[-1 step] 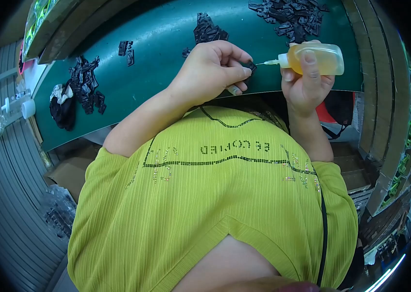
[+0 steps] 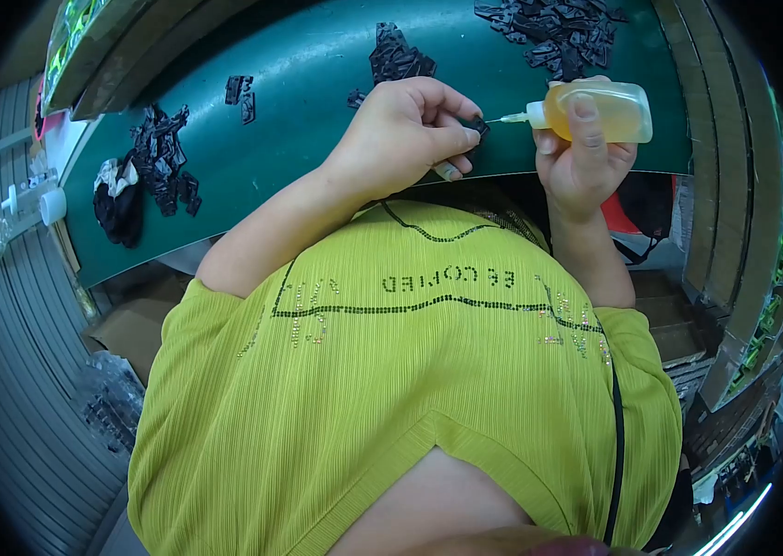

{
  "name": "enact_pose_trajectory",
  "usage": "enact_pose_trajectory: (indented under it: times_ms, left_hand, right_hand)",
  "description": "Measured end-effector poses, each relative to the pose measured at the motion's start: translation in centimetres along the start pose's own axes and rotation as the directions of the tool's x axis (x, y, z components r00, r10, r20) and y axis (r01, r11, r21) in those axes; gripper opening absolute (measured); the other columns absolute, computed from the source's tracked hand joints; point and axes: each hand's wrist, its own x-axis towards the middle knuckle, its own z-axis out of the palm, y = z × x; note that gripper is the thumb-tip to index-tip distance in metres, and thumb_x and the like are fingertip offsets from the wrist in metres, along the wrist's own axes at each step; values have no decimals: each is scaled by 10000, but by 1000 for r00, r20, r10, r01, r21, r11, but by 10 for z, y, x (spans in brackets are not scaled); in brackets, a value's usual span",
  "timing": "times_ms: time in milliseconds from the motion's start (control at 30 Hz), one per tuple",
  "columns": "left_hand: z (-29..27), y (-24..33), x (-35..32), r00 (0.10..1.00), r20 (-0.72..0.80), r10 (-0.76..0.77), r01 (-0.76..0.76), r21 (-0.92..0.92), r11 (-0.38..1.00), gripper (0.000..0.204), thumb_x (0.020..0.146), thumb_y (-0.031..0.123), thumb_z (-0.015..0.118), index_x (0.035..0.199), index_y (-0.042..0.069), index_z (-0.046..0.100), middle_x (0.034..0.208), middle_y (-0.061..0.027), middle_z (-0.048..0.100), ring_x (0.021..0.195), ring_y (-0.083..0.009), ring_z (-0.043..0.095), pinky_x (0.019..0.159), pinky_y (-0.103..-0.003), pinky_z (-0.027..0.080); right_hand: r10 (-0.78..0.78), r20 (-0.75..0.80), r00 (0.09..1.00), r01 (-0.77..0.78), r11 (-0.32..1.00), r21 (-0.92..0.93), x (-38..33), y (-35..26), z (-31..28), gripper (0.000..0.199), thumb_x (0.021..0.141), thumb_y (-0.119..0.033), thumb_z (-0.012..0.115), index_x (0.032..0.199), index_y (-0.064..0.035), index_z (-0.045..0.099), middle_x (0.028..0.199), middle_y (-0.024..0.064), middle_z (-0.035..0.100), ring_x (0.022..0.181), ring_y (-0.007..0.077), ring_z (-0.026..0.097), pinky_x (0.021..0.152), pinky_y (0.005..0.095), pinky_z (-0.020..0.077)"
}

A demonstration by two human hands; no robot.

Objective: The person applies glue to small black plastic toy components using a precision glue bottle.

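Note:
Between thumb and fingertips, my left hand (image 2: pixel 399 128) pinches a small black plastic piece (image 2: pixel 481 128) just above the bench's near edge. My right hand (image 2: pixel 586 165) is closed round a clear squeeze bottle (image 2: pixel 618 113) of yellowish liquid, thumb on top. The bottle lies sideways with its thin needle tip (image 2: pixel 508 119) pointing left at the piece. The needle's end is at or very close to the piece; contact is too small to make out. Most of the piece is hidden by my fingers.
Black plastic parts lie on the green bench (image 2: pixel 289 139): a left heap (image 2: pixel 160 157), a few loose ones (image 2: pixel 240 95), a middle heap (image 2: pixel 399 57) and a far-right heap (image 2: pixel 567 35). A black-and-white cloth bundle (image 2: pixel 118 204) sits at the left edge. Cardboard walls (image 2: pixel 720 120) stand at right.
Almost nothing differs. The bottle and its needle sit a hair further left; my left hand and the black piece look the same.

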Motion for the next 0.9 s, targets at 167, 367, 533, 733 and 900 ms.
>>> enact_pose_trajectory:
  times_ms: [167, 367, 533, 733, 900]
  left_hand:
    - [-2, -2, 2, 1000, 7, 0, 0, 46, 999, 226, 819, 18, 644, 1027, -56, 592, 786, -86, 655, 650, -134, 651, 593, -226, 536]
    - [-2, -1, 0, 1000, 4, 10, -11, 66, 998, 231, 822, 23, 640, 1032, -59, 591, 782, -84, 655, 649, -130, 651, 591, -225, 533]
    - [-1, -1, -1, 1000, 9, 20, -20, 62, 998, 233, 821, 22, 640, 1034, -59, 593, 775, -83, 654, 646, -130, 650, 589, -226, 533]
    - [-1, -3, 0, 1000, 6, 23, -23, 58, 998, 230, 824, 28, 643, 1031, -63, 598, 774, -86, 655, 643, -131, 649, 582, -226, 533]
    - [-3, -2, 0, 1000, -2, 18, -18, 23, 1000, 225, 826, 35, 645, 1025, -64, 605, 785, -93, 656, 637, -136, 650, 576, -229, 536]
  right_hand:
    - [-12, -12, 1000, 10, 986, -164, -2, -1, 6, 69, 851, -53, 644, 884, -3, 610, 751, 78, 632, 508, 87, 540, 439, 188, 416]
    - [-24, 16, 1000, 27, 976, -215, -2, -1, 5, 68, 856, -60, 645, 884, -4, 619, 757, 69, 638, 514, 74, 543, 448, 170, 404]
    - [-24, 26, 999, 30, 970, -242, -3, -1, 5, 68, 859, -66, 645, 880, -6, 622, 754, 65, 642, 512, 67, 540, 446, 168, 399]
    - [-40, 60, 997, 59, 925, -376, -2, -3, 9, 75, 863, -73, 644, 884, -6, 619, 756, 65, 643, 508, 66, 538, 442, 170, 403]
    - [-24, 0, 1000, 24, 990, -136, 2, -1, 0, 69, 863, -63, 634, 903, -15, 606, 748, 64, 632, 517, 70, 543, 439, 171, 406]
